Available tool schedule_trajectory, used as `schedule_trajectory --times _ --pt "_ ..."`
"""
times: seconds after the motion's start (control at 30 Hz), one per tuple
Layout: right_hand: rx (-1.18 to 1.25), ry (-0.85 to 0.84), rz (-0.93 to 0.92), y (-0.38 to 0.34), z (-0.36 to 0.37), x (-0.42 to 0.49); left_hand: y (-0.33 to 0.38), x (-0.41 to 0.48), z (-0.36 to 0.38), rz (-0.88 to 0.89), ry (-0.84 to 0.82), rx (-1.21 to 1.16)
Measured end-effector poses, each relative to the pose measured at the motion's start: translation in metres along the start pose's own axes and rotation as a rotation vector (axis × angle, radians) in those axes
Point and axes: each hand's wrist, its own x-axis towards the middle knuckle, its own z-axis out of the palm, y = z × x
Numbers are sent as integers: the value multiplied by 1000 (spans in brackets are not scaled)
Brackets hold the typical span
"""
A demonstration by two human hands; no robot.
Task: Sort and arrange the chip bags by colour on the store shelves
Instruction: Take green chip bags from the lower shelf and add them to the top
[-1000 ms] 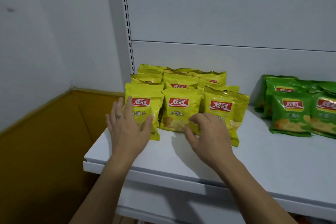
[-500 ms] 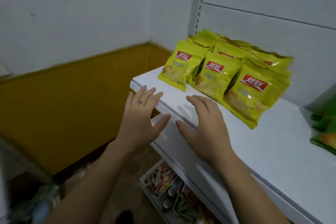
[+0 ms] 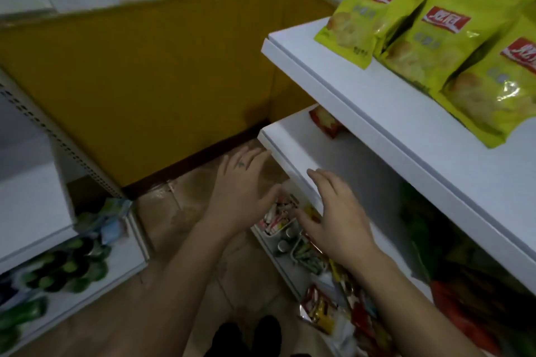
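Shelving [image 3: 34, 211] at far left, white, with blurred green goods [image 3: 66, 266] on its low tier. Beside it, yellow wall panel [image 3: 145, 81] above a tiled floor [image 3: 179, 217].

Left hand [image 3: 240, 191] out over the floor, empty, fingers straight and a little spread, fingertips just beside the front corner of the middle shelf [image 3: 293, 136]; contact with that corner impossible to judge. Right hand [image 3: 333, 217] near it but apart from it, likewise empty, fingers extended and loosely fanned across the middle shelf's front edge; touching or hovering, cannot tell.

Below both hands, white baskets [image 3: 278, 220] of small mixed packets on the bottom tier, too blurred to name. Dark shoes [image 3: 246, 336] at the lower edge.

Red bag [image 3: 324, 122] on the middle shelf, half hidden under the top shelf [image 3: 420, 136]. On that top shelf, upper right, yellow chip bags [image 3: 435, 38] in overlapping rows, leaning back, red logos facing forward, front row close to the shelf's left end. Under the top shelf at far right, green bags [image 3: 417, 223] in shadow.
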Motion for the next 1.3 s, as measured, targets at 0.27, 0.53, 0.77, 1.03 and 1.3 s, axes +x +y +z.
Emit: schedule_trajectory --times 0.27,0.53,0.77,1.03,1.3 --pt "-161 -63 391 64 51 -50 1 2 97 101 -206 -253" --pt "-287 126 684 137 57 -119 60 -18 186 310 -417 -295" --pt "-511 231 816 194 35 -115 106 -26 226 382 -420 -286" --pt "-549 238 656 203 17 -103 152 -51 220 291 -391 -370" --pt "-8 317 613 139 -30 -139 170 -82 151 -26 -344 -540"
